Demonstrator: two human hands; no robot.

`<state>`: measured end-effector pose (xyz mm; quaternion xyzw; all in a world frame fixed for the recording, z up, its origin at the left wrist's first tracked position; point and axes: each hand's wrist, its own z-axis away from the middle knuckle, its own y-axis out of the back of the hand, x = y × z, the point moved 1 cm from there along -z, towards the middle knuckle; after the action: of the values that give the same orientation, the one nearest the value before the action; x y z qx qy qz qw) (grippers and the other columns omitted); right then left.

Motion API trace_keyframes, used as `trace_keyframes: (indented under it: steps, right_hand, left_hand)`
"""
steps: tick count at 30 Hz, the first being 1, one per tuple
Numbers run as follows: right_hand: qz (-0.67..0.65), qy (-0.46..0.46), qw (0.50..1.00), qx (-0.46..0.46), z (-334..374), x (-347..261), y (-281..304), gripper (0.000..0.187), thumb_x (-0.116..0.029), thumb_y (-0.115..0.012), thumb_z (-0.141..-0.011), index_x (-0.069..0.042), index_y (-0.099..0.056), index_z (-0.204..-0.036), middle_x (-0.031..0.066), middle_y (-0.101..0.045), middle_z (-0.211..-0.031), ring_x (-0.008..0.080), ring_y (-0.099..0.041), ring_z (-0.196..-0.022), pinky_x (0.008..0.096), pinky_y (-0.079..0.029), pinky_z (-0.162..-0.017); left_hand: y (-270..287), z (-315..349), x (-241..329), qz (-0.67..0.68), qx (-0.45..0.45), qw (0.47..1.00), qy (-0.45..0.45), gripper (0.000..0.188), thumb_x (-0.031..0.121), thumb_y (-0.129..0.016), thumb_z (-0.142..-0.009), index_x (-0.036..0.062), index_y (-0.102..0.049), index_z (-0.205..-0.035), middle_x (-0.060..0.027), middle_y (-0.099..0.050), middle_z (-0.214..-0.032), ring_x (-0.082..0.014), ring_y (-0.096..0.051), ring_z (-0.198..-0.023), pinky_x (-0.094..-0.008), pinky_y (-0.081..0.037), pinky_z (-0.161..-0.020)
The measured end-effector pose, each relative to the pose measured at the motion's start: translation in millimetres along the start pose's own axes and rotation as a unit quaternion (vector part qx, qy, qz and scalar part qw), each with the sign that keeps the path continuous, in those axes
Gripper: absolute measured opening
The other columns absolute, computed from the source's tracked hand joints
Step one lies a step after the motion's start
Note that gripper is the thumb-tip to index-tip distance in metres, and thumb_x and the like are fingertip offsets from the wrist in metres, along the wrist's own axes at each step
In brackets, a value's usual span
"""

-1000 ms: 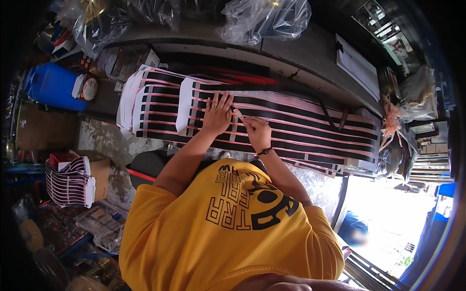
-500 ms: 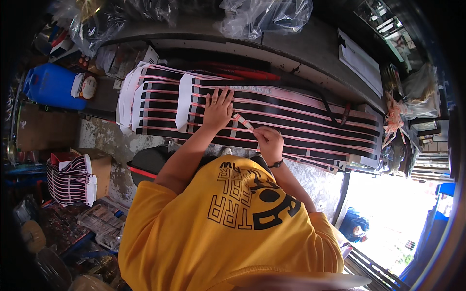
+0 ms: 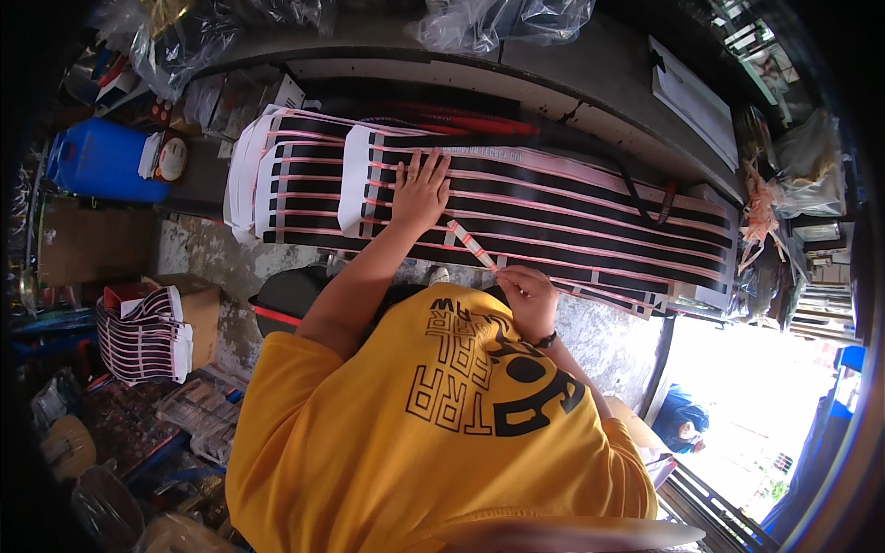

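A long sheet with black bands and thin pink-white lines lies across the bench in front of me, on a pile of similar sheets. My left hand presses flat on it near its white left end, with the fingers apart. My right hand is at the sheet's near edge, thumb and finger pinched on a narrow white-and-orange strip. That strip rises slantwise from the sheet, its far end close to my left hand. What my other right fingers do is hard to see.
A blue container stands left of the sheets. Black and red straps lie behind them. At lower left, a cardboard box has folded striped sheets by it. At lower right a person is outside the bright opening.
My right hand has drawn toward me and slightly right, pulling the strip, so a longer piece now stands free of the sheet. My left hand stays flat on the sheet.
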<state>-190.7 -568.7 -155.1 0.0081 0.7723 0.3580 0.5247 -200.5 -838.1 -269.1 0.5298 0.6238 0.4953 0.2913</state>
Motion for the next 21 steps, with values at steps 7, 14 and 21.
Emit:
trace_keyframes:
  steps: [7, 14, 21]
  right_hand:
    - [0.005, -0.029, 1.0, 0.01, 14, -5, 16, 0.01, -0.004, -0.074, -0.076, -0.005, -0.076, -0.086, 0.008, -0.073, -0.088, 0.0231, -0.069, -0.08, 0.0309, -0.055, -0.069]
    - [-0.014, -0.103, 0.995, 0.001, 31, -6, 59, 0.01, -0.003, -0.074, -0.078, -0.005, -0.076, -0.087, 0.0081, -0.074, -0.091, 0.0183, -0.069, -0.078, 0.0281, -0.054, -0.065]
    - [-0.089, -0.152, 0.984, 0.02, 29, -1, 40, 0.015, -0.007, -0.073, -0.082, -0.005, -0.075, -0.097, 0.0078, -0.073, -0.096, 0.0141, -0.064, -0.069, 0.0249, -0.05, -0.063]
  left_hand:
    - [2, -1, 2, 0.005, -0.002, 1.0, 0.003, 0.048, 0.034, -0.043, -0.099, 0.0211, -0.043, -0.145, -0.0045, -0.037, -0.153, -0.0322, -0.031, -0.142, -0.0589, -0.025, -0.114]
    - [9, -1, 2, 0.019, 0.003, 1.0, 0.0, 0.048, 0.031, -0.044, -0.099, 0.0183, -0.044, -0.145, -0.0055, -0.037, -0.153, -0.0335, -0.031, -0.142, -0.0595, -0.024, -0.114]
    - [9, -1, -1, 0.067, -0.034, 0.997, -0.002, 0.052, 0.033, -0.042, -0.101, 0.0191, -0.033, -0.151, -0.0082, -0.032, -0.157, -0.0377, -0.024, -0.146, -0.0613, -0.019, -0.115]
